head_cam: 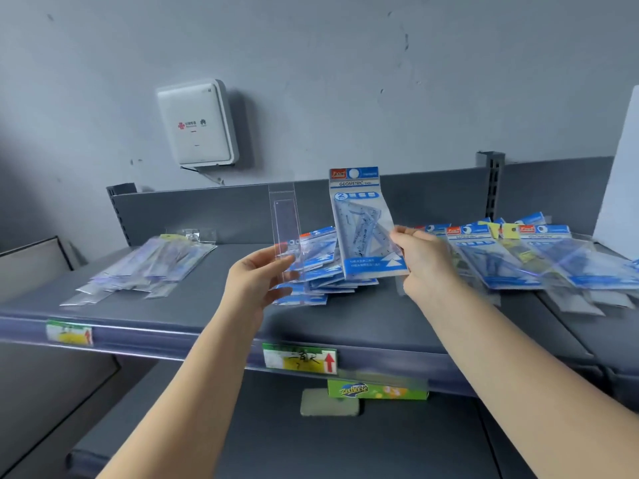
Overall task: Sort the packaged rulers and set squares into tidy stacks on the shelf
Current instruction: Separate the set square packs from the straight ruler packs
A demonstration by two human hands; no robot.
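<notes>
Grey shelving occupied the view. Nearest, a lower shelf point(311, 444) carried a green box point(377, 390) and a pale pad point(328, 402). Above, the main shelf point(173, 316) bore two price labels point(299, 358) on its front edge; bare surface lay along that edge.

Left hand point(257, 274): raised upright, grip pinching a clear packaged ruler point(286, 229) near its lower end.

Right hand point(423, 257): grip holding a blue set square pack point(366, 223) by its lower right corner, upright.

Behind both: a fanned blue stack point(318, 267). Left: a loose ruler pile point(152, 267). Right: an untidy mixed heap point(539, 257). Farthest: a white wall box point(197, 124).
</notes>
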